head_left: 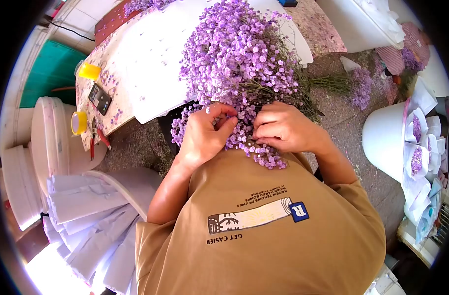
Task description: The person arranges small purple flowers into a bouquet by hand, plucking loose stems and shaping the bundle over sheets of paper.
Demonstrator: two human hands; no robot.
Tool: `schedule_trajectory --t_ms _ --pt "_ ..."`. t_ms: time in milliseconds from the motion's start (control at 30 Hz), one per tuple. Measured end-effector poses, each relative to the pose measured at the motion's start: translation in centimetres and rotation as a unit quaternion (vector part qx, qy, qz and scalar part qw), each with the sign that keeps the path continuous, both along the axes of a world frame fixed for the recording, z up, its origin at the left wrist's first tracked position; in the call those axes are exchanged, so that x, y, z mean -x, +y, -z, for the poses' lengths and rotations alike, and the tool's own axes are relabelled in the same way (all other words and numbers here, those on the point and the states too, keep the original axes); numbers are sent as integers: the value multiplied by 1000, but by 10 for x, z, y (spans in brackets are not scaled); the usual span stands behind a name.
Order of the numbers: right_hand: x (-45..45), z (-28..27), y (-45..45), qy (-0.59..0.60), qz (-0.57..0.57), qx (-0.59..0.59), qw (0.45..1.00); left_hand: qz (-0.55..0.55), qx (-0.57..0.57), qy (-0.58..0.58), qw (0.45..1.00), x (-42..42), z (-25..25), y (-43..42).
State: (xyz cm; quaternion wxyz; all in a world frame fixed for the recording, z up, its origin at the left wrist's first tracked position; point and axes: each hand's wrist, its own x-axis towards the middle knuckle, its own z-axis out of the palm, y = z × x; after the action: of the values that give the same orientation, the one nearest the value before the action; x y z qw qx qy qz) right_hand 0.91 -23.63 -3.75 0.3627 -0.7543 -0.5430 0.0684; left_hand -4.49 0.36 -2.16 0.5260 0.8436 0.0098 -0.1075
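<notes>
A large bunch of small purple flowers [234,54], resembling baby's breath, lies over the table's near edge and reaches toward my chest. My left hand [207,130] is at its lower left side, thumb and fingers bent together in a pinch against the blossoms. Whatever sits between those fingertips is too small to make out. On the other side, my right hand [286,128] has its fingers curled into the lower sprays, closed on the flowers. Thin green stems [327,84] stick out to the right of the bunch.
White paper [155,64] covers much of the table. At its left lie a phone [99,99], yellow tape rolls [89,71] and red-handled pliers [104,138]. Paper-wrapped bundles fill a bucket [116,184] at lower left. A white tub [384,132] with wrapped flowers stands right.
</notes>
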Motion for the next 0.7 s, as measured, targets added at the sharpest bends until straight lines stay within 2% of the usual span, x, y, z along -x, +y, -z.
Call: schedule_trajectory --t_ms 67,167,267,400,467,533,567,600,667,700 --pt "1 -1 0 -3 -1 -2 1000 0 -14 -14 1000 0 1 -4" --pt "-1 -2 2 -18 -6 6 1000 16 -128 -166 978 -1 8 -10" --pt "0 -2 2 -5 -4 0 1000 7 -162 -180 970 -2 20 -13" --pt "0 -2 1 -6 -5 6 1000 11 -154 -198 968 -2 23 -13" --pt "-1 -2 2 -8 -5 9 1000 -24 3 -169 985 1 19 -12" --pt "0 -2 1 -5 -6 7 1000 -118 99 -62 986 8 11 -6" --pt "1 -1 1 -3 -5 6 1000 -155 203 -42 966 5 12 -3" --pt "0 -1 1 -2 -5 12 1000 -140 333 6 933 2 12 6" --pt "0 -1 2 -1 -8 17 1000 -89 477 106 868 2 6 21" --pt "0 -1 2 -3 -11 13 1000 -74 493 139 855 4 3 23"
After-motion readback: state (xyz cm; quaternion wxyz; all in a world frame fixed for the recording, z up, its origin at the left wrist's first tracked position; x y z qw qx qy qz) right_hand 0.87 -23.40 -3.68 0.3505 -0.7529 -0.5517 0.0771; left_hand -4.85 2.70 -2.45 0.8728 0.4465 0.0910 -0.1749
